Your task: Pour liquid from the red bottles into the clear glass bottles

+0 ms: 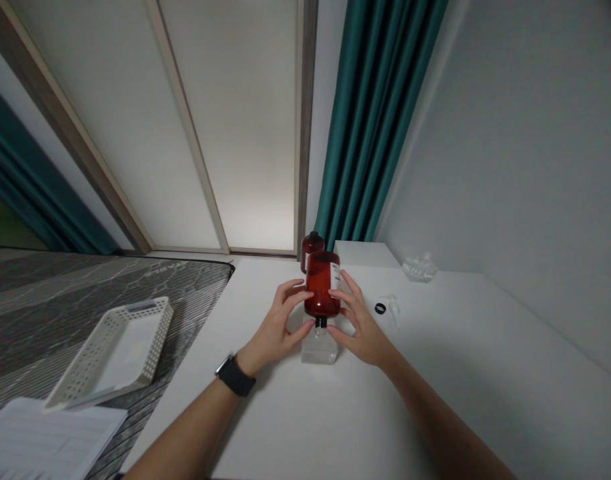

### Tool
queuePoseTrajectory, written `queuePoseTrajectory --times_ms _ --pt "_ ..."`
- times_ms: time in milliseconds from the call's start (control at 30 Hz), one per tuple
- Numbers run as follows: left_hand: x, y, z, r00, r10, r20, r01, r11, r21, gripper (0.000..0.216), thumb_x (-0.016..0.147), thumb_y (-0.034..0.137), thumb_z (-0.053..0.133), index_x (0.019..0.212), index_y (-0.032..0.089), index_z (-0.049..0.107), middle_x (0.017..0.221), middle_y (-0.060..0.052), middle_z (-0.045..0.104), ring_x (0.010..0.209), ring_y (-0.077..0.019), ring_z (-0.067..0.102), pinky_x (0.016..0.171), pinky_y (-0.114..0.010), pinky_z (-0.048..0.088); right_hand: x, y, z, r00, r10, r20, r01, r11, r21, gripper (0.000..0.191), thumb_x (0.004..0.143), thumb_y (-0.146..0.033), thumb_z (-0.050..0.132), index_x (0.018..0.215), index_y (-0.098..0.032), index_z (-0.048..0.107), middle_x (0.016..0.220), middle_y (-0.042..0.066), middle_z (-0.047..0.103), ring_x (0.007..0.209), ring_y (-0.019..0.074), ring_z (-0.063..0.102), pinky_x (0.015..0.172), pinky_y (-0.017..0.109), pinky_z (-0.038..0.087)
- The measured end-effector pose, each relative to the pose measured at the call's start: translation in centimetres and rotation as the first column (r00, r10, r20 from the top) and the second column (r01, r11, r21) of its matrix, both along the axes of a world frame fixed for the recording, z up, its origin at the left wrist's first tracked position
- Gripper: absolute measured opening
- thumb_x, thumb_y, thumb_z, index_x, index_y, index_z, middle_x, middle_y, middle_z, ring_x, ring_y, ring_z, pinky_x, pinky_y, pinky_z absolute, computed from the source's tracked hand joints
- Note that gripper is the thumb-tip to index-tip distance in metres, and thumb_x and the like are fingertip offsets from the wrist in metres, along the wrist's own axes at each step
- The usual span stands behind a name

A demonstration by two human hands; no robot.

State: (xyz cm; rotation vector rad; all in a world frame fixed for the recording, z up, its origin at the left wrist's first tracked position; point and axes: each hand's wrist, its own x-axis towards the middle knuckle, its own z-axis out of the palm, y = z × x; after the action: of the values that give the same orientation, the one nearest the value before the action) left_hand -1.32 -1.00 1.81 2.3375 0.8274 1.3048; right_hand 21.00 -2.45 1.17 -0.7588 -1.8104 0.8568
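Note:
A reddish-brown bottle (319,290) with a white label is turned upside down, its black neck (321,322) pointing downward. Directly beneath, a clear square bottle (319,350) stands on the white table, its mouth meeting the black neck. On the left side, my left hand (284,319) has its fingers against the brown bottle and its thumb close to the neck. My right hand (359,319) grips the brown bottle from the other side, fingers over the label, thumb low by the neck. Whether the two mouths are screwed together is not visible.
Behind is another reddish-brown bottle (313,245), upright with a black top. A white box (368,255), crumpled clear plastic (419,267) and a black ring (380,309) lie on the table (285,427). Left of it are a white basket (158,340) and papers (45,440).

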Motion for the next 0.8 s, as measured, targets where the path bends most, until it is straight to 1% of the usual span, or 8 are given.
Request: queuePoseTrajectory --times_ms 267,433,800 --pt "0.01 -0.02 0.01 1.000 0.006 -0.001 -0.006 1.000 0.002 0.052 0.090 0.014 0.063 0.137 0.029 0.046 0.144 -0.012 0.038 0.137 -0.0299 0.042 0.115 -0.054 0.041 -0.11 0.09 -0.01 1.000 -0.004 0.001 0.004 1.000 0.005 0.059 0.087 -0.015 0.068 0.137 -0.038 0.047 0.168 0.002 0.002 0.153 0.0280 0.024 0.111 0.049 0.047" --pt "-0.01 0.02 0.00 1.000 0.002 -0.001 -0.002 1.000 0.004 0.051 0.091 0.014 0.062 0.137 0.028 0.046 0.144 -0.012 0.037 0.136 -0.0293 0.043 0.115 -0.055 0.040 -0.09 0.08 0.01 1.000 -0.008 0.003 0.008 1.000 0.012 0.058 0.087 -0.017 0.068 0.137 -0.037 0.047 0.168 0.003 0.003 0.153 0.0300 0.024 0.110 0.050 0.047" --pt "-0.02 0.00 -0.03 1.000 -0.011 0.004 0.011 1.000 0.000 0.052 0.091 0.015 0.062 0.138 0.029 0.046 0.144 -0.012 0.037 0.136 -0.0297 0.043 0.115 -0.057 0.041 -0.07 0.05 0.02 1.000 -0.011 0.004 0.011 1.000 0.007 0.057 0.086 -0.018 0.069 0.136 -0.037 0.048 0.168 0.003 0.003 0.153 0.0305 0.023 0.110 0.050 0.048"
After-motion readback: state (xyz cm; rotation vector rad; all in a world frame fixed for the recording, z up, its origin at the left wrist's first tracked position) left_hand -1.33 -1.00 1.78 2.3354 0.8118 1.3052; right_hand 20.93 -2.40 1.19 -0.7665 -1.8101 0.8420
